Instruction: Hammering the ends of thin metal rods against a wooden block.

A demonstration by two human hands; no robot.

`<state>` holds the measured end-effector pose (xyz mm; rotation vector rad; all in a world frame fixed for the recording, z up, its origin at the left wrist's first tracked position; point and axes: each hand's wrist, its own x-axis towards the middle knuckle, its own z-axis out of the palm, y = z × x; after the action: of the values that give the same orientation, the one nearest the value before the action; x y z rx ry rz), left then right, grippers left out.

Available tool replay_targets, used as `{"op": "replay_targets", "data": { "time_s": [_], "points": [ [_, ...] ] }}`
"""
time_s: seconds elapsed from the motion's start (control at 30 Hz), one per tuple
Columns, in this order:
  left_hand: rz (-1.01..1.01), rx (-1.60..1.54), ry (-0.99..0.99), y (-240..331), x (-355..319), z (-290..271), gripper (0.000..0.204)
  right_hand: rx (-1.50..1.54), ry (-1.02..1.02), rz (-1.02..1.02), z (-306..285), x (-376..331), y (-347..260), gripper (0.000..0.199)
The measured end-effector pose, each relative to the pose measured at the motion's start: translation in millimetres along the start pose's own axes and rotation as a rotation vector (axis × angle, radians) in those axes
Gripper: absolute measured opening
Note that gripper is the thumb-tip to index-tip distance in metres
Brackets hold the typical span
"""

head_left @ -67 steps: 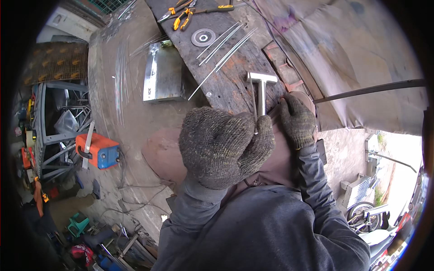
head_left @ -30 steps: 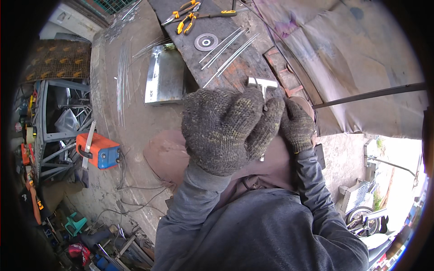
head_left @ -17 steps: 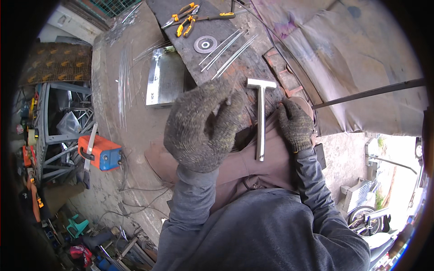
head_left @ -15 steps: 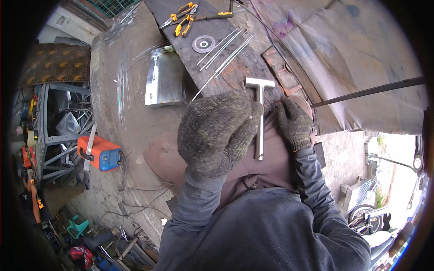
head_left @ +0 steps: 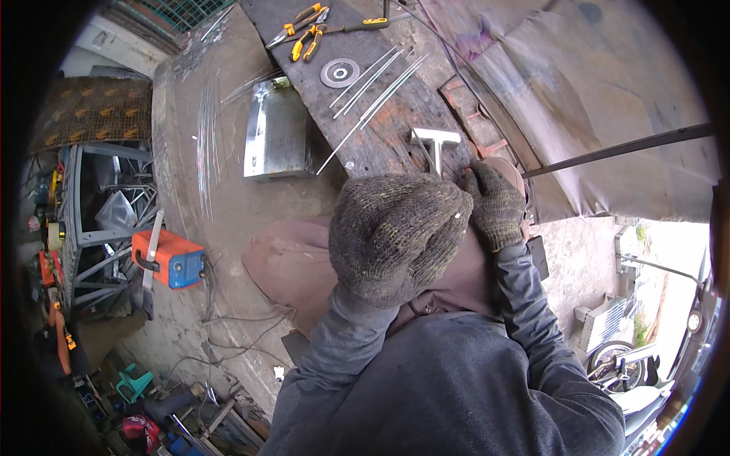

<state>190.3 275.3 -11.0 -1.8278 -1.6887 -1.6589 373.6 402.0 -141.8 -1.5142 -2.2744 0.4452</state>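
Note:
My left hand (head_left: pixel 399 235), in a dark knitted glove, is raised in front of me with its fingers closed. A tiny pale spot shows at its fingertips; what they grip, if anything, I cannot make out. Beyond it lies a T-shaped metal piece (head_left: pixel 436 137) at the near end of the dark board, its stem mostly hidden behind that glove. A thin dark line runs beside the stem. To the right of the stem, my gloved right hand (head_left: pixel 496 204) rests by the board's edge, fingers curled; their grip is hidden.
On the dark board (head_left: pixel 380 152) lie several thin rods (head_left: pixel 391 91), a grinding disc (head_left: pixel 340 73), yellow-handled pliers (head_left: pixel 308 44) and a hammer-like tool (head_left: pixel 365 26). A shiny metal box (head_left: pixel 277 133) stands left of it. An orange-blue machine (head_left: pixel 169 259) with cables sits on the floor.
My left hand has moved right and slightly down, toward my right hand, covering more of the T-shaped piece's stem. The right hand has barely moved.

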Motion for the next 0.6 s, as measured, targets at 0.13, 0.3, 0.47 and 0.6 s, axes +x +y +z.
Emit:
{"op": "replay_targets", "data": {
  "time_s": [0.13,0.3,0.47,0.6],
  "points": [
    [0.020,-0.054,-0.007,-2.4,-2.2,2.6,0.039,0.013,0.046,-0.047,1.1,-1.2,2.4,0.029],
    [0.037,-0.021,-0.002,-1.7,-0.2,3.5,0.036,0.019,0.074,-0.086,2.0,-1.3,2.7,0.029],
    [-0.031,-0.069,0.073,0.4,-1.6,5.5,0.036,0.028,0.084,-0.083,0.9,-1.8,0.7,0.028],
    [-0.033,-0.077,0.087,-0.3,0.4,4.1,0.035,0.026,0.081,-0.074,0.4,-1.5,0.5,0.028]
  ]
}}
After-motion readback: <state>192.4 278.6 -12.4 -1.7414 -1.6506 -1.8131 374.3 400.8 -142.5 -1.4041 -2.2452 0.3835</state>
